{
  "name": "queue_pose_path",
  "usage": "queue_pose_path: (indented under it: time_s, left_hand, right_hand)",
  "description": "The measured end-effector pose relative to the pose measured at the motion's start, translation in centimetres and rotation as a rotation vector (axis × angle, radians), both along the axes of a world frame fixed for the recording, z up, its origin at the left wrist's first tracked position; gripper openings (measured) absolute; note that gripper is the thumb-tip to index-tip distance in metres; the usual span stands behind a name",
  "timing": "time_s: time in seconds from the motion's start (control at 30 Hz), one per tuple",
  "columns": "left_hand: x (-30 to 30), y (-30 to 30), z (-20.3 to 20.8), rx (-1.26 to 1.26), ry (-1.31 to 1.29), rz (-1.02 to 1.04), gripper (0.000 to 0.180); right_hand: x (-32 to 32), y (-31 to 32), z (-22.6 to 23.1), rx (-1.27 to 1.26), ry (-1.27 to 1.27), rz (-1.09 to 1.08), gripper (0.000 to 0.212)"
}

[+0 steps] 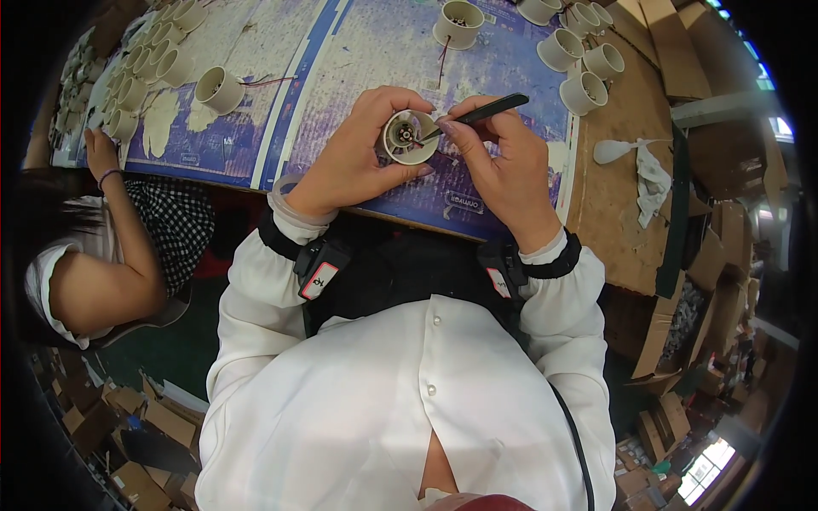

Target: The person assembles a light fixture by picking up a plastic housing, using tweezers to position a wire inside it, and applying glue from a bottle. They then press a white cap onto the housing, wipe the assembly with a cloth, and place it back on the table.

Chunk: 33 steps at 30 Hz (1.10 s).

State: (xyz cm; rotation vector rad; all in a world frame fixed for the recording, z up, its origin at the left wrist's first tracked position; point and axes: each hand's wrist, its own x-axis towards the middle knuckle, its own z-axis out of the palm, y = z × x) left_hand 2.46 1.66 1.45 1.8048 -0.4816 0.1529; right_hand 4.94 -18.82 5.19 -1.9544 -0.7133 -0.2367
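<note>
My left hand (351,162) curls around a white cup-shaped housing (419,155) and tilts its mouth toward me. Inside the housing sit a small round metal part and some thin wires, too small to make out fully. Between the thumb and fingers of my right hand (509,163) is a pair of black tweezers (494,108). Their tip reaches over the rim into the housing, close to the wires. Whether the tip pinches a wire cannot be seen.
Similar white housings stand at the right (583,94), at the far edge (458,24) and at the left (219,90), some trailing red and black wires. A white bottle (610,152) and a crumpled cloth (653,187) lie right. Another person's arm (128,217) is at left.
</note>
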Motion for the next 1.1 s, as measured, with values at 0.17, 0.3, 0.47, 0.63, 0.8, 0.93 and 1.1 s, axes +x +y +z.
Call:
queue_pose_path:
  time_s: [0.17, 0.3, 0.47, 0.63, 0.8, 0.93, 1.1]
  left_hand:
    - [0.0, 0.0, 0.0, 0.016, -0.014, 0.0, 0.061]
    - [0.0, 0.1, -0.1, -0.005, 0.037, 0.001, 0.061]
    - [0.0, 0.1, 0.1, -0.037, 0.114, -0.009, 0.061]
    - [-0.1, 0.2, -0.1, -0.078, 0.126, -0.023, 0.059]
    - [0.0, 0.3, 0.0, -0.019, 0.021, -0.033, 0.056]
    - [0.1, 0.3, -0.2, -0.05, 0.034, -0.032, 0.054]
    - [0.1, 0.3, -0.2, -0.054, 0.052, -0.038, 0.055]
  right_hand:
    - [0.2, 0.1, -0.5, -0.003, -0.014, -0.007, 0.013]
    - [0.0, 0.3, -0.7, -0.063, -0.225, 0.006, 0.013]
    - [-0.4, 0.1, -1.5, -0.063, -0.382, 0.12, 0.015]
    - [-0.5, -0.4, -1.0, -0.083, -0.367, 0.171, 0.015]
    - [-0.4, -0.6, -0.6, -0.024, -0.25, 0.103, 0.013]
    - [-0.4, -0.7, -0.8, -0.01, -0.167, 0.106, 0.012]
    - [-0.1, -0.8, -1.0, -0.033, -0.206, 0.134, 0.011]
